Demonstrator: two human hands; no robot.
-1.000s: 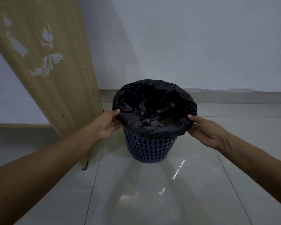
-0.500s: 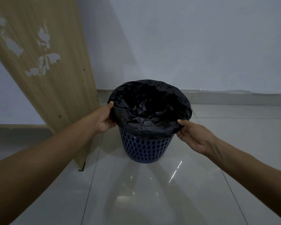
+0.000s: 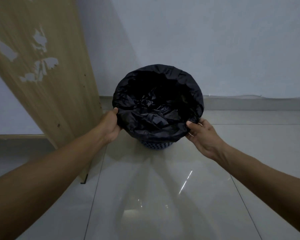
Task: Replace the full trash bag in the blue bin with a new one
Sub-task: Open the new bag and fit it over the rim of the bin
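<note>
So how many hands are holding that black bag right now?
2. The left hand grips the folded edge of the black bag on its left side; the right hand pinches the edge on the near right, above the blue bin.

black trash bag (image 3: 156, 108); blue perforated bin (image 3: 157, 146); glossy pale-grey floor tiles (image 3: 163, 205)

Two hands (image 3: 111, 125) on black bag (image 3: 156, 122) over blue bin (image 3: 156, 146)
</note>
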